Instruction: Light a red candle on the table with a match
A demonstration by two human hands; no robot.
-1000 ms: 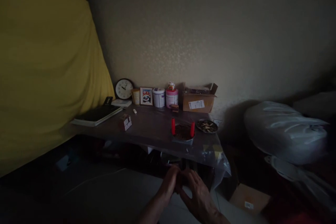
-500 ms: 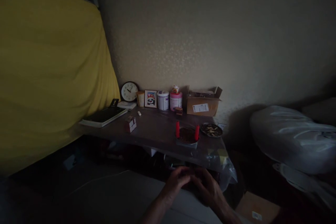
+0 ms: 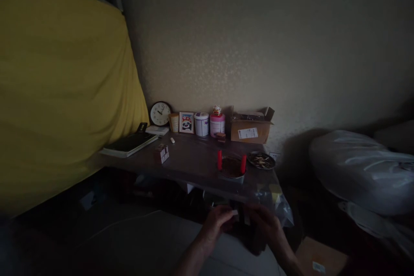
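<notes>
My left hand [image 3: 217, 223] and my right hand [image 3: 267, 224] are low in the view, just in front of the dark table's [image 3: 194, 164] near edge. The left fingers pinch a small pale object [image 3: 234, 212] that I cannot name. The right hand is curled, a short gap from the left; what it holds, if anything, is lost in the dark. On the table ahead stand two red candles [image 3: 219, 160] beside a round dark dish [image 3: 231, 166].
A plate of small sticks [image 3: 261, 160], a cardboard box [image 3: 250, 128], tins [image 3: 202, 123], a panda picture [image 3: 186, 122], a clock [image 3: 160, 113], a cube [image 3: 161, 153] and a book [image 3: 127, 144] lie on the table. A yellow curtain [image 3: 61, 90] hangs left. White bags [image 3: 359, 168] sit right.
My hands were clasped together; they have drawn apart, and a small pale object now shows at the left fingertips. The view shifted slightly left and up.
</notes>
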